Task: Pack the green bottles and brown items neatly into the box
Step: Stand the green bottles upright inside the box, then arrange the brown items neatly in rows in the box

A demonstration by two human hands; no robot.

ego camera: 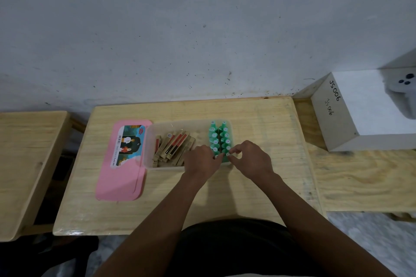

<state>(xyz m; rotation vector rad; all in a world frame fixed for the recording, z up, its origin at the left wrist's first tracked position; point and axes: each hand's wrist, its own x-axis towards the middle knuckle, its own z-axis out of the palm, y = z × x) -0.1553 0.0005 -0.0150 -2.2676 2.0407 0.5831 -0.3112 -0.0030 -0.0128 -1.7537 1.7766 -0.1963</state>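
A clear plastic box [150, 141] sits in the middle of the wooden table. Several brown items [173, 147] lean in a loose stack in its left half. Several green bottles [219, 136] stand upright in two rows in its right half. My left hand [201, 159] is at the near end of the left row, its fingers curled around the nearest bottle's cap. My right hand [249, 158] pinches the cap of the nearest bottle [227, 154] in the right row. Both hands hide the box's near right corner.
A pink lid [121, 175] with a printed label lies flat just left of the box. A white carton [364, 114] marked JS006 stands on the bench at the right. Another wooden table [27, 159] lies to the left, with a gap between. A wall runs behind.
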